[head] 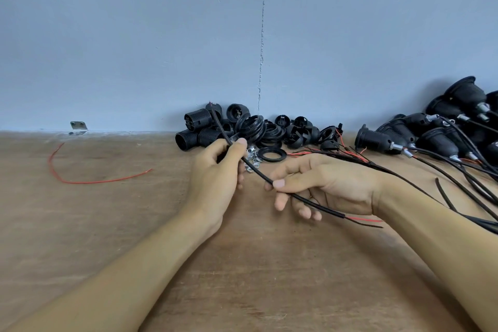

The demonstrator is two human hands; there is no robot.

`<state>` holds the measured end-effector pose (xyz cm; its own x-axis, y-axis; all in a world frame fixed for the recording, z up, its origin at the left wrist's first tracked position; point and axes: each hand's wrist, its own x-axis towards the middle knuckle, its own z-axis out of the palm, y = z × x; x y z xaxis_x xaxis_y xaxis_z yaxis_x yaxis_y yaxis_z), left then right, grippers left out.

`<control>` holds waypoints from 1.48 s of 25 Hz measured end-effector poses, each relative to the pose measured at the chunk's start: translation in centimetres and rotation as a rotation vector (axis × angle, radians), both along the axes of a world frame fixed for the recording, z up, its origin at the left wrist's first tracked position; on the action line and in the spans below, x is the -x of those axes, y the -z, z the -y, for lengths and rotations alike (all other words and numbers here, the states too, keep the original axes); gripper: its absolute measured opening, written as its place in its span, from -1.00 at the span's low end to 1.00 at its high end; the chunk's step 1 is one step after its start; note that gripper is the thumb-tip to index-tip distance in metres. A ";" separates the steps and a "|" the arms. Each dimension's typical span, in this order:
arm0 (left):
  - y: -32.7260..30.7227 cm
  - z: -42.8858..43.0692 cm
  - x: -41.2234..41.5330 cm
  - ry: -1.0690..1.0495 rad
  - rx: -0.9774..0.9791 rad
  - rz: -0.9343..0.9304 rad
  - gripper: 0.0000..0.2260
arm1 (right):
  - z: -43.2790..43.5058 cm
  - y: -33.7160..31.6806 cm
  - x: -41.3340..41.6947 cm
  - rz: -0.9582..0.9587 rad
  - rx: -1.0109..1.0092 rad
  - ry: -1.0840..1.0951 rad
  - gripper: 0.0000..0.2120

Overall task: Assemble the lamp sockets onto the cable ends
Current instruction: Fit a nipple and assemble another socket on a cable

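A black cable [256, 170] runs slantwise between both hands above the wooden table [107, 224]. My left hand [215, 178] pinches its upper part near one end, which points up toward the wall. My right hand [323, 183] grips the cable lower down, between thumb and forefinger. Past the right hand, thin red and black wires [363, 219] stick out of the cable's sheath. Loose black socket parts [204, 127] and rings [272, 154] lie heaped by the wall behind my hands.
Finished sockets with cables [444, 127] are piled at the right, their cables trailing across the table's right side. Small metal nuts [252, 155] lie under my left hand. A loose red wire [80, 180] curves at the left. A metal bracket [78, 127] sits against the blue wall.
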<state>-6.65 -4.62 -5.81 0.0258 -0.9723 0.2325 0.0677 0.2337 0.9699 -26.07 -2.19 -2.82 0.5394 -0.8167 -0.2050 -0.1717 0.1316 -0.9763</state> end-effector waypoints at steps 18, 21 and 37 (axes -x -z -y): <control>0.9 -1.1 0.7 0.130 0.128 0.561 -0.78 | 0.4 0.1 -0.9 0.209 0.556 0.789 -0.80; 1.0 -0.6 0.4 0.087 0.116 0.444 -0.75 | 0.4 -0.1 -0.6 0.212 0.604 0.862 -0.78; 1.3 -0.2 0.1 0.053 0.205 0.364 -0.69 | -0.3 -0.1 -0.7 -0.137 0.871 0.907 -0.71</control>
